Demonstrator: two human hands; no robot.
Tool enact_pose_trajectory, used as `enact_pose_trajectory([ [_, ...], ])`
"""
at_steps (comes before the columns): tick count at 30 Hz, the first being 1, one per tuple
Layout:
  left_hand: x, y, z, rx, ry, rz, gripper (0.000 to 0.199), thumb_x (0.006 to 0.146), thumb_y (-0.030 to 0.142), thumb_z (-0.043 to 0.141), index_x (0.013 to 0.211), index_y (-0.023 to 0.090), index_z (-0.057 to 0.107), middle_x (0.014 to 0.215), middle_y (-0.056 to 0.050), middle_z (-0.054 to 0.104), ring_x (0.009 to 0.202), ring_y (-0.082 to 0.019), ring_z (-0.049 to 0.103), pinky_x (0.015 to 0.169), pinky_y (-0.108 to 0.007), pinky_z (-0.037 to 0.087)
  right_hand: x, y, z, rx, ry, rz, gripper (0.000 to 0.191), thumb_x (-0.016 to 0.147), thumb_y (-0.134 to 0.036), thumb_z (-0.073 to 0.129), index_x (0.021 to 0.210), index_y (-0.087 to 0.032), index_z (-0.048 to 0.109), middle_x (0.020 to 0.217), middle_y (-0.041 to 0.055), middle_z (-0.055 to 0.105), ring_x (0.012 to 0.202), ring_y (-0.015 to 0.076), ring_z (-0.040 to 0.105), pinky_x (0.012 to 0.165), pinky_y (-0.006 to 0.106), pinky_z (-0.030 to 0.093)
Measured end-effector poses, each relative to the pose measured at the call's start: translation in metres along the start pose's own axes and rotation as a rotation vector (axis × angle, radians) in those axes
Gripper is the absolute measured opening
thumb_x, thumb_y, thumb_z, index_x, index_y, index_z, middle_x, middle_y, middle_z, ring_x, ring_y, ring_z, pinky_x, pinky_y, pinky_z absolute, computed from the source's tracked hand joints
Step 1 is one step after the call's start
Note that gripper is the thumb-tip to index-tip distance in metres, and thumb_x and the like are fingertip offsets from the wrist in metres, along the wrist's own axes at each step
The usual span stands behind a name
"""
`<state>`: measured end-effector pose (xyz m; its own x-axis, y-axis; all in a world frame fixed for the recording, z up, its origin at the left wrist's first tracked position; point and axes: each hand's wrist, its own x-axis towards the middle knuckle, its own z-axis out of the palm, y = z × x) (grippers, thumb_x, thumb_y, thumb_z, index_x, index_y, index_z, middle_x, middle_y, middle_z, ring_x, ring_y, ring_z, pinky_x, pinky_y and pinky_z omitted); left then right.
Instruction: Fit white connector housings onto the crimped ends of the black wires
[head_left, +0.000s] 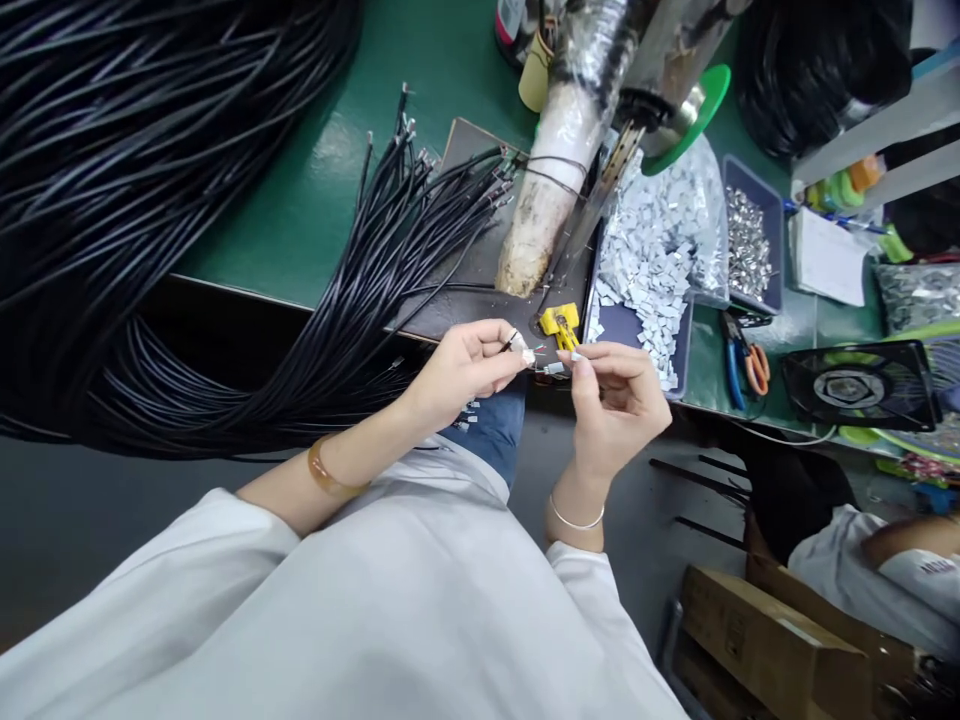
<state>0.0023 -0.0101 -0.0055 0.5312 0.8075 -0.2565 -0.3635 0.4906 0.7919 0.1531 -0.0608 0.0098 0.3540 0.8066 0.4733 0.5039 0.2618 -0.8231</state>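
My left hand (480,365) is closed in a pinch around the end of a black cable, whose thin stripped wires (538,350) point toward the right. A white covering wraps a fingertip of this hand. Opposite it, my right hand (619,395) pinches a small white piece (576,356), perhaps a connector housing. A short gap separates the two hands. Just beyond them, at the bench edge, sits a yellow fixture (560,322). A similar small white piece (553,368) lies between the hands. Left of them, a bundle of black cables (375,260) spreads over the bench with stripped ends.
A dark tray (679,375) holds many small white pieces, beside a bin of metal parts (748,245). A wrapped white tube (540,210) hangs over the bench. Pliers (735,360), scissors (757,368) and a fan (859,385) lie right. Another person (847,560) sits near cardboard boxes (772,630).
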Motion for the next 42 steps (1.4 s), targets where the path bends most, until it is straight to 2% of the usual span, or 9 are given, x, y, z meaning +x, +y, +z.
enact_pose_trajectory([
  [3,-0.001,0.000,-0.001,0.094,-0.007,0.059,0.027,0.073,0.035,0.080,0.070,0.014,0.063,0.055,0.002,0.054,0.046,-0.004,0.039,0.041,-0.018,0.020,-0.001,0.008,0.005,0.054,-0.089,0.031,0.004,0.086,-0.022,0.066,0.084,-0.022,0.068,0.091,0.0018,0.070,0.084,0.0147,0.071,0.073,0.031,0.063],
  [7,-0.002,0.002,0.000,0.134,-0.043,0.053,0.032,0.073,0.040,0.080,0.068,0.013,0.064,0.053,0.001,0.057,0.044,-0.004,0.038,0.040,-0.019,0.022,-0.001,0.017,0.006,0.119,-0.242,0.080,0.005,0.087,-0.022,0.065,0.088,-0.022,0.070,0.098,0.0029,0.073,0.092,0.0154,0.072,0.075,0.031,0.063],
  [18,-0.003,0.000,0.003,0.171,-0.050,0.153,0.028,0.075,0.035,0.081,0.071,0.012,0.067,0.057,0.001,0.060,0.051,-0.005,0.050,0.049,-0.017,0.038,-0.008,0.010,0.005,0.127,-0.173,0.036,0.008,0.087,-0.020,0.066,0.089,-0.025,0.073,0.096,0.0019,0.074,0.092,0.0150,0.071,0.077,0.031,0.062],
  [25,-0.004,0.005,-0.004,0.245,-0.145,0.127,0.017,0.069,0.025,0.083,0.069,0.012,0.073,0.058,0.002,0.059,0.053,-0.005,0.047,0.052,-0.018,0.038,-0.007,0.026,0.003,0.399,-0.387,0.162,0.011,0.086,-0.034,0.068,0.083,-0.023,0.070,0.103,0.0024,0.073,0.088,0.0170,0.073,0.084,0.038,0.063],
  [27,-0.003,0.006,-0.004,0.295,-0.079,0.153,0.014,0.071,0.025,0.080,0.070,0.012,0.075,0.060,0.001,0.062,0.055,-0.006,0.049,0.056,-0.020,0.041,-0.007,0.023,0.004,0.327,-0.276,0.134,0.008,0.090,-0.028,0.064,0.088,-0.023,0.070,0.102,0.0018,0.073,0.090,0.0160,0.073,0.082,0.036,0.063],
  [31,0.000,0.005,-0.001,0.349,0.094,0.204,0.014,0.074,0.026,0.074,0.070,0.013,0.075,0.066,-0.001,0.068,0.062,-0.009,0.055,0.062,-0.021,0.045,-0.010,0.007,0.006,0.118,0.045,-0.033,0.019,0.097,-0.019,0.049,0.101,-0.025,0.067,0.101,0.0018,0.072,0.092,0.0155,0.072,0.080,0.035,0.063],
  [36,0.005,0.008,0.002,0.371,0.144,0.280,0.007,0.066,0.017,0.072,0.061,0.013,0.069,0.060,0.001,0.064,0.060,-0.009,0.053,0.061,-0.020,0.043,-0.012,0.002,0.011,-0.057,-0.010,-0.327,0.016,0.087,-0.011,0.063,0.096,-0.024,0.067,0.101,0.0010,0.074,0.093,0.0165,0.072,0.083,0.035,0.062],
  [38,0.006,0.010,0.002,0.366,0.152,0.302,0.008,0.067,0.016,0.070,0.060,0.014,0.068,0.060,0.001,0.063,0.059,-0.008,0.051,0.060,-0.020,0.043,-0.012,0.005,0.014,-0.047,-0.041,-0.306,0.014,0.088,-0.012,0.062,0.094,-0.023,0.065,0.099,0.0015,0.074,0.093,0.0163,0.072,0.083,0.035,0.062],
  [42,0.006,0.012,0.000,0.314,0.133,0.301,0.011,0.072,0.020,0.068,0.063,0.013,0.069,0.061,0.002,0.061,0.057,-0.007,0.048,0.061,-0.021,0.042,-0.009,0.010,0.016,0.041,-0.034,-0.130,0.007,0.092,-0.016,0.057,0.095,-0.022,0.060,0.099,0.0035,0.073,0.091,0.0170,0.073,0.078,0.035,0.063],
])
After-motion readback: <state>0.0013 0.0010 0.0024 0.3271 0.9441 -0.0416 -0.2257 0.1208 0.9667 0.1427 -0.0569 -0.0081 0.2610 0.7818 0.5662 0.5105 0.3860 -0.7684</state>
